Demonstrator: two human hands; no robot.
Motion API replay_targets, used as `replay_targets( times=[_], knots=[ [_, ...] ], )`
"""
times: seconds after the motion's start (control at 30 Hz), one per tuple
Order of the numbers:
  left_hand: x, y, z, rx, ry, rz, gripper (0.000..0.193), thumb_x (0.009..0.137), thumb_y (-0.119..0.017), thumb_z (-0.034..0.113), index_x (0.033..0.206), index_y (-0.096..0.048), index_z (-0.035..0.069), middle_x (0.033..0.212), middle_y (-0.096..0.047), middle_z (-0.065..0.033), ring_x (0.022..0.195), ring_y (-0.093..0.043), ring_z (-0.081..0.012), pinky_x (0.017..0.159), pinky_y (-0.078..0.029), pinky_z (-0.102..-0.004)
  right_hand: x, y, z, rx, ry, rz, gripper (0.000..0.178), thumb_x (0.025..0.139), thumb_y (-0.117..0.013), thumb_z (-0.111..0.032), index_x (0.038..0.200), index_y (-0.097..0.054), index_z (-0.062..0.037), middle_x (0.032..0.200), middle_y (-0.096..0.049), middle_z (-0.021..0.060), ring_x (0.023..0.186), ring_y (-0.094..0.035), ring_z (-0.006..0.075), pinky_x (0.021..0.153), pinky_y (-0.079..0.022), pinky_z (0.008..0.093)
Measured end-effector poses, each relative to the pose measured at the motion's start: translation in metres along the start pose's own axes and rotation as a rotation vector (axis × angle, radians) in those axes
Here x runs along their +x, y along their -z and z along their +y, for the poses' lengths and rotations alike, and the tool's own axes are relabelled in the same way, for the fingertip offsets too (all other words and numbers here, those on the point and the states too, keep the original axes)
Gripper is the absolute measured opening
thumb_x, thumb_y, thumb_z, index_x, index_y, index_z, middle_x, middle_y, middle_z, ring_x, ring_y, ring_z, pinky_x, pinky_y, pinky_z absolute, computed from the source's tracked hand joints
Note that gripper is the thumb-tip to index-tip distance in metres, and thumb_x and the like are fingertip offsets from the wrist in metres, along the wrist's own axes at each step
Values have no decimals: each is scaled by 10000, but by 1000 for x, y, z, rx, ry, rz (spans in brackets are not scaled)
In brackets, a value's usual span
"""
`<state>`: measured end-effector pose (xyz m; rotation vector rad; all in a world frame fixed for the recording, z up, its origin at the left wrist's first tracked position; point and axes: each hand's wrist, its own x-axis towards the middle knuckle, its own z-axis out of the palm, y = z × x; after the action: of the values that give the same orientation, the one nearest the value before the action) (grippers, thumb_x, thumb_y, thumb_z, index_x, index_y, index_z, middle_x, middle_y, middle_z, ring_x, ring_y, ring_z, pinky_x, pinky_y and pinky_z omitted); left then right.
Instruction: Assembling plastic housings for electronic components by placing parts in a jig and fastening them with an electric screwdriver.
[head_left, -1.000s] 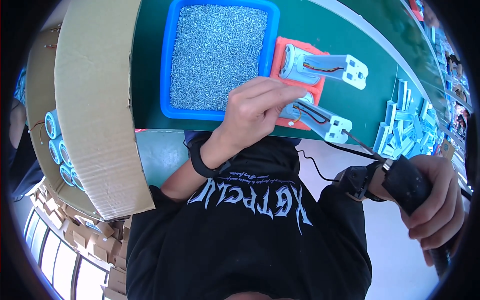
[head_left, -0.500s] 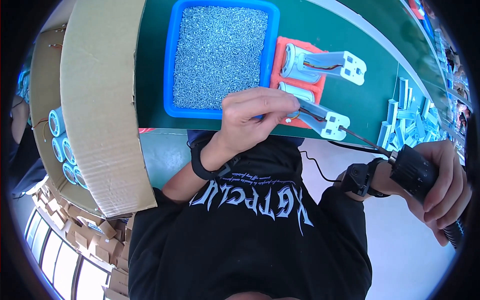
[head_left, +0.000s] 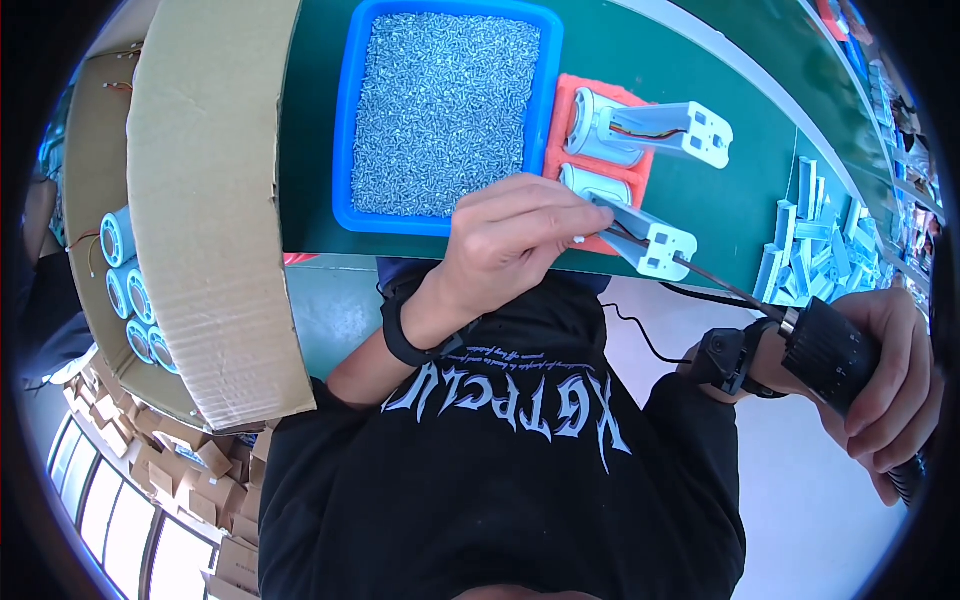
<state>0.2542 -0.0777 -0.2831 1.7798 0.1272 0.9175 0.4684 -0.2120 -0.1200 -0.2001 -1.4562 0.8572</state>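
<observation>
My right hand (head_left: 893,365) is wrapped round a black electric screwdriver (head_left: 828,345). Its long thin bit reaches the square end plate of the nearer white bracket (head_left: 668,252), apparently entering a hole there. My left hand (head_left: 500,240) is pinched at the bracket's other end, beside a white cylinder (head_left: 597,183). What those fingertips hold is hidden. Dark wires run along the bracket's channel. A second cylinder (head_left: 602,125) with a matching bracket (head_left: 703,135) and coloured wires lies just beyond. Both cylinders rest in a red foam holder (head_left: 562,110).
A blue tray (head_left: 343,130) full of small screws stands left of the foam. At the left is a cardboard box (head_left: 205,210) with several cylinders (head_left: 118,238) inside. Loose white brackets (head_left: 800,240) are heaped at the right of the green table (head_left: 690,50). A black cable hangs near the front edge.
The screwdriver and my right hand have shifted slightly downward. The bit stays at the bracket's end plate, and my left hand keeps its pinch with little movement.
</observation>
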Motion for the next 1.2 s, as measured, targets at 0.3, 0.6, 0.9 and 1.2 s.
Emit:
replay_targets(
  times=[0.3, 0.6, 0.9, 1.2],
  knots=[
    [4, 12, 1, 33, 97, -102, 227, 654, -723, -75, 851, -707, 37, 769, -696, -64, 693, -679, -196, 601, -526, -268, 0, -2, 1, -18, 3, -2, 93, 817, -690, -88, 746, -636, -63, 734, -680, 64, 620, -680, 177, 643, -609, 270],
    [5, 11, -1, 22, 88, -119, 189, 692, -721, -74, 856, -697, 17, 772, -704, -77, 698, -693, -202, 601, -532, -260, 0, 5, 1, 15, 88, -73, 65, 808, -694, -72, 772, -641, -60, 742, -680, 70, 634, -682, 176, 663, -607, 264],
    [8, 7, 2, 126, -52, -81, 239, 651, -667, -67, 867, -675, 35, 760, -671, -65, 672, -651, -231, 597, -514, -313, 8, 13, 20, 115, 173, -187, 84, 779, -713, -53, 824, -642, -61, 777, -683, 77, 669, -689, 181, 694, -603, 272],
    [9, 7, 16, 266, 1, -253, 314, 636, -661, -80, 924, -654, 46, 864, -685, -60, 838, -652, -260, 790, -496, -349, 1, -2, 19, 52, 110, -167, 127, 751, -729, -34, 837, -636, -49, 786, -682, 84, 670, -688, 181, 704, -604, 286]
  ],
)
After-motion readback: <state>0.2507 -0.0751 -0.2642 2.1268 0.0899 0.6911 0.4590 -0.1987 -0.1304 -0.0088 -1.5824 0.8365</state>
